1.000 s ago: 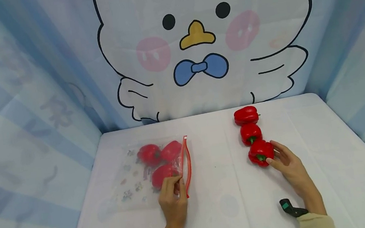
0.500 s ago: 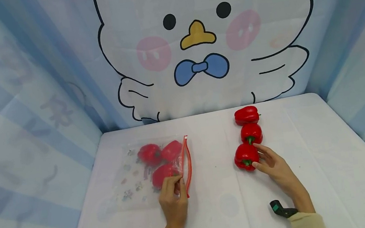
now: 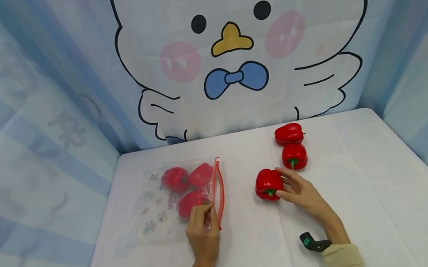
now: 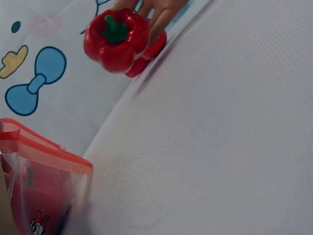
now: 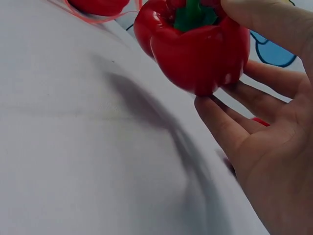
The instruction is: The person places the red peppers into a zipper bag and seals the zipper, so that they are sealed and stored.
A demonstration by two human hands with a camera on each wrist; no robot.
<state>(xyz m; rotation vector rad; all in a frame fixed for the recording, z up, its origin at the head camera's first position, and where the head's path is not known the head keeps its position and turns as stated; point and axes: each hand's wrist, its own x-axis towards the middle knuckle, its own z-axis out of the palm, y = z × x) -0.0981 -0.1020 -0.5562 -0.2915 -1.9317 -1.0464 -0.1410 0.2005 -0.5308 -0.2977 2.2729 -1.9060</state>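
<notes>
A red bell pepper [image 3: 267, 183] with a green stem is held between the thumb and fingers of my right hand [image 3: 302, 191]. In the right wrist view the same bell pepper [image 5: 195, 54] hangs above the cloth, its shadow apart from it. My left hand [image 3: 203, 232] pinches the edge of a clear zip bag [image 3: 155, 209] near its red zip strip [image 3: 220, 188]. Inside that bag lie three red peppers [image 3: 174, 179], blurred by the plastic. The bag's mouth faces right and stands partly apart in the left wrist view, where the left hand is mostly hidden.
Two more red bell peppers, one at the back [image 3: 288, 134] and one just in front of it [image 3: 295, 156], lie on the white table [image 3: 369, 185]. A printed curtain [image 3: 239, 108] rises behind the table, with more curtain at both sides.
My right hand has moved left with its bell pepper, away from the two other peppers and closer to the bag. The left hand and the bag have stayed in place.
</notes>
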